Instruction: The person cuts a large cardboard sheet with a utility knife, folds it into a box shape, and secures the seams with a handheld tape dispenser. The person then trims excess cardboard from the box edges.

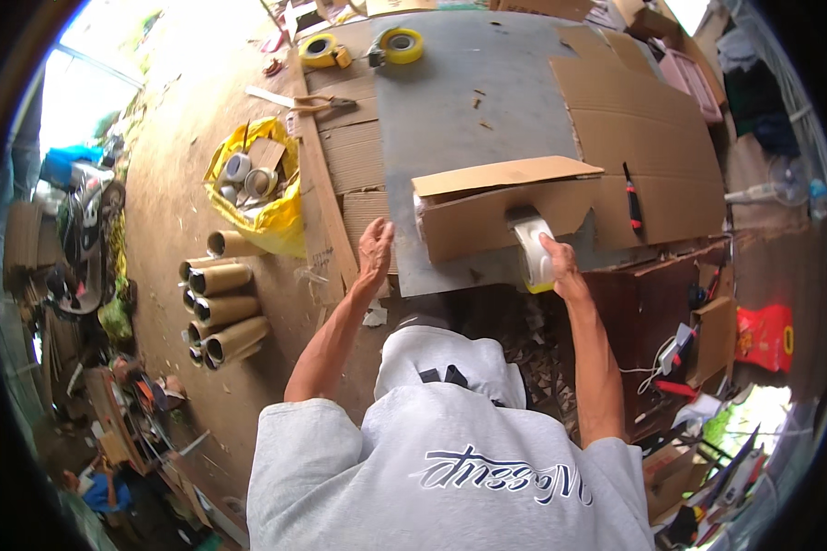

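Note:
My right hand (565, 266) grips a tape dispenser (535, 250) with a pale roll and a yellow lower edge. Its dark head is against the near side of a folded cardboard box (469, 225). A long flap (505, 174) along the top of the box is slightly raised, leaving a gap. My left hand (375, 250) hovers by the left edge of the table, apart from the box, with its fingers loosely bent and nothing visible in them. The box rests on a grey tabletop (473, 92) close to its front edge.
A red-and-black cutter (632, 197) lies on a cardboard sheet (625, 110) to the right. Yellow tape rolls (401, 46) and pliers (326, 104) are farther off. On the floor at left are a yellow bag (271, 216) of tape rolls and several cardboard tubes (222, 308).

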The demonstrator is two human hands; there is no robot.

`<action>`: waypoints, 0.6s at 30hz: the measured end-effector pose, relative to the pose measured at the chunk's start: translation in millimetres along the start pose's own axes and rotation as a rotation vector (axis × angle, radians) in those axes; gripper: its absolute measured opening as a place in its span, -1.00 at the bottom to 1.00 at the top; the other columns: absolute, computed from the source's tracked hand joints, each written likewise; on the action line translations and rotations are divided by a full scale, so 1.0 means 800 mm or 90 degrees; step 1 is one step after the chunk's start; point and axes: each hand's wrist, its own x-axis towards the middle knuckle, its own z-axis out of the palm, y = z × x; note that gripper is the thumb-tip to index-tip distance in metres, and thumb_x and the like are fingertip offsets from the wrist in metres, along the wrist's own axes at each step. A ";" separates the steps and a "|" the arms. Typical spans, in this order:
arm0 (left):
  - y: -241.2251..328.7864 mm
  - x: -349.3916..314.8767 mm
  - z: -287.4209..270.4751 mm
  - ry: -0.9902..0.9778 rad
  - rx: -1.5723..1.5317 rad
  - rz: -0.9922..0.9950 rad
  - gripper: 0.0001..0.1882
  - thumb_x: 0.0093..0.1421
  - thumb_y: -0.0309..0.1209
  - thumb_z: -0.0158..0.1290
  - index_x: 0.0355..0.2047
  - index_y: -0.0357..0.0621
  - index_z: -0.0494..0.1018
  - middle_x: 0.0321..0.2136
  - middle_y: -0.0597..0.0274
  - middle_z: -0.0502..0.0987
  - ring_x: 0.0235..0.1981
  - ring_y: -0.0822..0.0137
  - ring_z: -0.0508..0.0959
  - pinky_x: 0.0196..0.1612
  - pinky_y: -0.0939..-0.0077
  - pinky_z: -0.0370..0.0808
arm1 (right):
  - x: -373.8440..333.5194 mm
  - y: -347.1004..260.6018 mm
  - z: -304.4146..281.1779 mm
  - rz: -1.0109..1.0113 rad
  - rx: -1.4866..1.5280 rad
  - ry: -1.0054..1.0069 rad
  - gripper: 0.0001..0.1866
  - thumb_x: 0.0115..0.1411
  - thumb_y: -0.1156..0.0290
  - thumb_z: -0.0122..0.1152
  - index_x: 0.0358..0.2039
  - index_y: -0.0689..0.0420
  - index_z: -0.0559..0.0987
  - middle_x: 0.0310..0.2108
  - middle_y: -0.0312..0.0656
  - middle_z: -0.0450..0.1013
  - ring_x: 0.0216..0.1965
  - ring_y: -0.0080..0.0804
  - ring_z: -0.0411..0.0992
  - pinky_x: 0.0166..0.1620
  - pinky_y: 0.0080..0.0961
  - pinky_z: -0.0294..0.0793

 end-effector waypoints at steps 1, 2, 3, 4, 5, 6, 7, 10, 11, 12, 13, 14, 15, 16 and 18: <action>-0.016 -0.001 -0.014 -0.050 -0.014 -0.016 -0.21 0.26 -0.08 0.24 0.33 -0.34 0.27 0.16 -0.24 0.48 0.18 0.07 0.50 0.23 0.21 0.42 | -0.008 -0.019 0.011 0.055 0.032 -0.023 -0.58 0.33 0.05 0.19 -0.23 0.21 0.67 -0.37 -0.29 0.60 -0.39 -0.52 0.53 -0.29 -0.51 0.50; -0.003 -0.003 -0.002 -0.092 -0.067 -0.063 -0.15 0.24 -0.08 0.27 0.37 -0.31 0.21 0.22 -0.23 0.42 0.22 0.06 0.47 0.26 0.16 0.38 | -0.007 -0.013 0.003 0.082 0.044 0.011 -0.58 0.34 0.07 0.18 -0.18 0.22 0.66 -0.33 -0.26 0.61 -0.37 -0.50 0.55 -0.27 -0.49 0.52; 0.015 -0.009 0.011 -0.130 -0.120 -0.111 -0.09 0.21 -0.08 0.29 0.40 -0.29 0.15 0.27 -0.22 0.36 0.26 0.05 0.43 0.29 0.11 0.35 | -0.005 -0.004 -0.007 0.113 0.054 0.040 -0.59 0.36 0.09 0.18 -0.12 0.23 0.65 -0.29 -0.24 0.62 -0.35 -0.47 0.56 -0.25 -0.47 0.54; 0.010 -0.011 0.013 -0.153 -0.158 -0.129 -0.05 0.20 -0.07 0.30 0.42 -0.27 0.11 0.30 -0.21 0.32 0.28 0.04 0.39 0.31 0.09 0.32 | -0.009 -0.010 -0.002 0.117 0.068 0.032 -0.59 0.36 0.11 0.17 -0.09 0.24 0.64 -0.27 -0.23 0.62 -0.34 -0.46 0.57 -0.24 -0.45 0.55; 0.008 -0.004 0.017 -0.181 -0.197 -0.144 -0.01 0.19 -0.07 0.31 0.44 -0.25 0.06 0.33 -0.20 0.27 0.31 0.04 0.36 0.34 0.07 0.29 | -0.014 -0.020 0.004 0.119 0.083 0.027 -0.59 0.37 0.12 0.16 -0.05 0.24 0.63 -0.25 -0.22 0.62 -0.33 -0.44 0.57 -0.23 -0.43 0.57; 0.011 0.003 0.021 -0.212 -0.232 -0.155 0.02 0.18 -0.07 0.32 0.46 -0.24 0.02 0.36 -0.19 0.23 0.34 0.04 0.33 0.36 0.04 0.26 | -0.016 -0.028 0.009 0.120 0.101 0.024 -0.59 0.38 0.13 0.16 -0.02 0.24 0.61 -0.23 -0.20 0.62 -0.32 -0.42 0.58 -0.23 -0.42 0.58; 0.013 0.006 0.025 -0.228 -0.231 -0.170 0.08 0.16 -0.07 0.34 0.48 -0.20 -0.04 0.39 -0.16 0.18 0.37 0.05 0.28 0.40 0.02 0.19 | -0.016 -0.032 0.013 0.133 0.093 0.028 -0.58 0.38 0.13 0.15 -0.01 0.24 0.61 -0.22 -0.20 0.61 -0.31 -0.41 0.58 -0.22 -0.41 0.59; 0.014 0.012 0.039 -0.255 -0.234 -0.184 -0.02 0.16 -0.09 0.34 0.44 -0.22 0.09 0.32 -0.14 0.29 0.30 0.06 0.36 0.34 0.09 0.27 | -0.020 -0.030 0.012 0.141 0.082 0.085 -0.60 0.38 0.12 0.14 -0.01 0.20 0.60 -0.28 -0.20 0.61 -0.36 -0.39 0.58 -0.29 -0.37 0.61; 0.039 0.004 0.038 -0.275 -0.218 -0.181 -0.06 0.17 -0.11 0.33 0.42 -0.23 0.14 0.28 -0.12 0.33 0.27 0.06 0.39 0.31 0.10 0.30 | -0.021 -0.032 0.013 0.154 0.080 0.082 -0.60 0.39 0.11 0.13 -0.02 0.19 0.61 -0.31 -0.21 0.61 -0.39 -0.40 0.57 -0.31 -0.37 0.60; 0.054 -0.002 0.036 -0.296 -0.202 -0.178 -0.11 0.18 -0.13 0.32 0.40 -0.24 0.18 0.25 -0.11 0.38 0.24 0.06 0.42 0.28 0.11 0.33 | -0.023 -0.034 0.012 0.167 0.078 0.082 -0.60 0.39 0.10 0.13 -0.03 0.18 0.61 -0.34 -0.21 0.60 -0.42 -0.40 0.56 -0.34 -0.37 0.59; 0.018 0.007 0.041 -0.186 -0.142 -0.126 -0.20 0.19 -0.19 0.30 0.35 -0.24 0.25 0.20 -0.09 0.42 0.20 0.05 0.44 0.24 0.13 0.36 | -0.026 -0.035 0.010 0.182 0.077 0.082 -0.60 0.39 0.09 0.13 -0.04 0.17 0.61 -0.37 -0.22 0.59 -0.45 -0.40 0.55 -0.37 -0.36 0.58; -0.035 0.025 0.041 -0.063 -0.093 -0.063 -0.29 0.20 -0.24 0.28 0.29 -0.23 0.32 0.15 -0.07 0.46 0.16 0.03 0.47 0.20 0.14 0.40 | -0.021 -0.052 0.022 0.185 0.066 0.051 -0.59 0.39 0.11 0.13 -0.03 0.21 0.61 -0.31 -0.20 0.60 -0.38 -0.39 0.56 -0.29 -0.37 0.59; -0.059 0.043 0.047 0.046 -0.040 0.002 -0.38 0.20 -0.30 0.26 0.23 -0.23 0.39 0.11 -0.05 0.51 0.12 0.02 0.50 0.16 0.15 0.43 | -0.015 -0.064 0.029 0.183 0.062 0.034 -0.58 0.39 0.12 0.14 -0.01 0.24 0.60 -0.26 -0.18 0.61 -0.32 -0.38 0.58 -0.21 -0.37 0.59; -0.027 0.037 0.050 0.102 0.020 0.138 -0.45 0.20 -0.36 0.24 0.18 -0.24 0.42 0.11 -0.06 0.51 0.13 0.01 0.50 0.17 0.16 0.43 | -0.014 -0.061 0.024 0.185 0.076 0.032 -0.57 0.39 0.14 0.14 0.00 0.27 0.60 -0.20 -0.16 0.62 -0.25 -0.37 0.59 -0.13 -0.37 0.59; 0.104 -0.009 0.051 0.169 0.133 0.418 -0.58 0.20 -0.48 0.19 0.08 -0.26 0.47 0.11 -0.09 0.51 0.15 -0.02 0.49 0.18 0.18 0.43 | -0.029 -0.036 0.006 0.180 0.071 0.074 -0.55 0.37 0.11 0.15 -0.05 0.29 0.62 -0.25 -0.15 0.62 -0.29 -0.35 0.59 -0.17 -0.34 0.58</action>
